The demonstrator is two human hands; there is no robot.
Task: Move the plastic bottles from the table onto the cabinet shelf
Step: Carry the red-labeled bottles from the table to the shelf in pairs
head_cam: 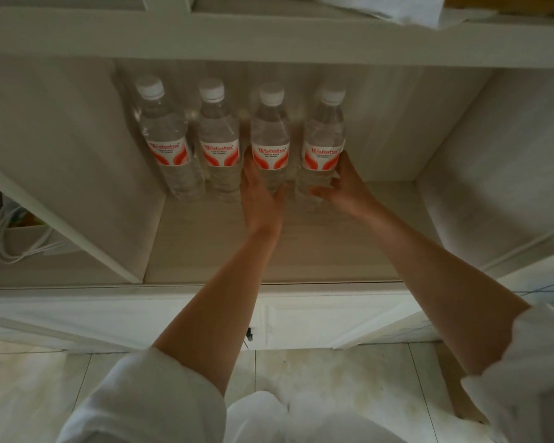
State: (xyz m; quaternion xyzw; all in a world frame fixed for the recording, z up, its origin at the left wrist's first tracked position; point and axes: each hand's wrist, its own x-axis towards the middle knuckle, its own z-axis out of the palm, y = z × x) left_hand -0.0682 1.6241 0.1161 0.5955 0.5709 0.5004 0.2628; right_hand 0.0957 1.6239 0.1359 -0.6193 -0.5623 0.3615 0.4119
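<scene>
White wooden cabinet (269, 36), open compartments with pale wood-grain panels; closed lower door with small dark handle (249, 334). Left compartment: white cables (10, 244). Upper shelf: white cloth (381, 8). Floor: light tiles (333, 372). Lighting dim.

I take this for a room in a home: I look at a white wooden cabinet (269, 36) with open compartments and panelled doors (317, 318) below, standing on a pale tiled floor (333, 372). White cables (16, 241) lie bundled in the left compartment, and folded white cloth (381, 6) sits on top.
</scene>
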